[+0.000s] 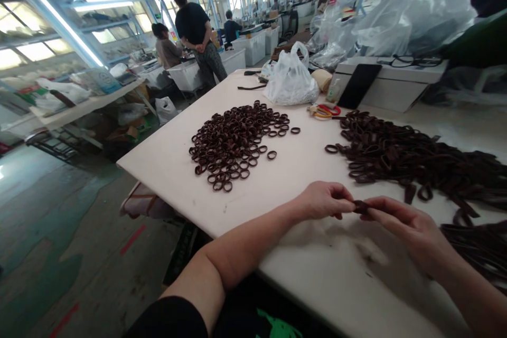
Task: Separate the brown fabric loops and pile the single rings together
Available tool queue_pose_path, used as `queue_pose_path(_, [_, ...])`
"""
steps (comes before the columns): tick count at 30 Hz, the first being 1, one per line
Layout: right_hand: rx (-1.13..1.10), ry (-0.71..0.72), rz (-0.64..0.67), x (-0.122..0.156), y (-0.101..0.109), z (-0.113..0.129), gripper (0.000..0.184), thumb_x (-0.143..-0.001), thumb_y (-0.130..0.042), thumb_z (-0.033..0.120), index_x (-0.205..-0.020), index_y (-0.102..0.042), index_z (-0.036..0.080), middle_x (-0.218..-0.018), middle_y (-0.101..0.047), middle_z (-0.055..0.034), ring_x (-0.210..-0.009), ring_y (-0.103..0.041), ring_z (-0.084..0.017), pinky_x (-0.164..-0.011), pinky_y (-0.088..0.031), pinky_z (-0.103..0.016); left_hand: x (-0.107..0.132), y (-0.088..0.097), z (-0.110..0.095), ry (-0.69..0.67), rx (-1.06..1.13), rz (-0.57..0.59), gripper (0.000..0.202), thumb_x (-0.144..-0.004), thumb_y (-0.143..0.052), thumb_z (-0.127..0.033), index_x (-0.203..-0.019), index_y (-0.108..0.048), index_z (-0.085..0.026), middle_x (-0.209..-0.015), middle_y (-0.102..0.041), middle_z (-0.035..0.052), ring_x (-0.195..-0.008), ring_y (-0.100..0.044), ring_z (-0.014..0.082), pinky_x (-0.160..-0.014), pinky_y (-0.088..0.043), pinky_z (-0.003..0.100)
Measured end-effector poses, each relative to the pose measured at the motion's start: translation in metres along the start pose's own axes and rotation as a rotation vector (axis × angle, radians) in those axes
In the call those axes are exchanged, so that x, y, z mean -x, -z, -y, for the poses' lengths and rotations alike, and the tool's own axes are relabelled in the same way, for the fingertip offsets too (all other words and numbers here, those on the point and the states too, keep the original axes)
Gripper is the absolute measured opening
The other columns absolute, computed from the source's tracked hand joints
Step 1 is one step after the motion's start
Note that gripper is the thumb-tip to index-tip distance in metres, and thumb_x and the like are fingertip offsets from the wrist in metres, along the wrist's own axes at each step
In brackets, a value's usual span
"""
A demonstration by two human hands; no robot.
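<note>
As your left hand (324,202) and right hand (410,222) meet over the near part of the white table (166,163), a short dark brown strip (360,207) spans the small gap between their fingertips. Your left thumb and fingers pinch its left end, and your right thumb and fingers pinch its right end; whether it is a closed loop cannot be told, since your fingers cover much of it. Forward and to the left of your left hand, well apart from it, lies a pile of dark brown rings (237,134). Beyond your right hand, a heap of brown loops and strips (412,153) stretches toward the right edge of the view, with a further bunch of strips (479,248) near your right forearm. Farther forward, scissors (325,111) with red and yellow handles lie between pile and heap, just in front of a white plastic bag (291,82).
</note>
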State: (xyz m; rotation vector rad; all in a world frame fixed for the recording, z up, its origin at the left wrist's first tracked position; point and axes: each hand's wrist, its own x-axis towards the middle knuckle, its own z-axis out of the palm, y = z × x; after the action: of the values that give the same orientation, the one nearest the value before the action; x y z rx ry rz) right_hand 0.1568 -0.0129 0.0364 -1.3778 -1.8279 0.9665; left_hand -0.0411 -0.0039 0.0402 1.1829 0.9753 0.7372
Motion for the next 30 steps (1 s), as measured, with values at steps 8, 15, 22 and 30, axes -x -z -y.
queue_pose_path(8, [-0.232, 0.013, 0.205, 0.004, -0.006, 0.007, 0.023, -0.075, -0.066, 0.045, -0.079, -0.066, 0.022, -0.08, -0.063, -0.0052, -0.076, -0.059, -0.02, -0.069, -0.05, -0.028, -0.005, 0.001, 0.01, -0.107, -0.116, -0.141, 0.008, -0.071, -0.065, -0.015, -0.079, -0.064, -0.013, -0.064, -0.059, -0.004, -0.059, -0.052, 0.0078, -0.058, -0.041, 0.017])
queue_pose_path(15, [0.17, 0.17, -0.024, 0.01, -0.019, 0.009, 0.012, -0.078, -0.053, 0.034, -0.076, -0.055, 0.023, -0.069, -0.054, 0.0004, -0.06, -0.053, -0.015, -0.055, -0.043, -0.026, -0.004, -0.003, 0.018, -0.222, -0.408, -0.156, 0.007, -0.077, -0.065, -0.02, -0.081, -0.064, -0.015, -0.068, -0.061, -0.0046, -0.065, -0.053, 0.0101, -0.062, -0.04, 0.019])
queue_pose_path(22, [0.35, 0.135, -0.141, 0.012, -0.022, 0.012, 0.01, -0.075, -0.05, 0.031, -0.07, -0.048, 0.022, -0.057, -0.05, 0.0035, -0.051, -0.046, -0.012, -0.052, -0.036, -0.025, 0.002, -0.013, 0.016, -0.2, -0.425, -0.117, 0.004, -0.079, -0.055, -0.015, -0.08, -0.053, -0.017, -0.06, -0.058, -0.0059, -0.056, -0.056, 0.0102, -0.055, -0.039, 0.017])
queue_pose_path(30, [0.343, -0.06, -0.202, 0.007, -0.022, 0.014, 0.017, -0.071, -0.048, 0.022, -0.083, -0.06, 0.02, -0.067, -0.061, 0.0001, -0.061, -0.052, -0.015, -0.06, -0.036, -0.025, 0.004, -0.025, 0.013, -0.349, -0.703, -0.342, 0.012, -0.073, -0.056, -0.011, -0.075, -0.048, -0.019, -0.06, -0.049, -0.0071, -0.053, -0.045, 0.0095, -0.053, -0.031, 0.019])
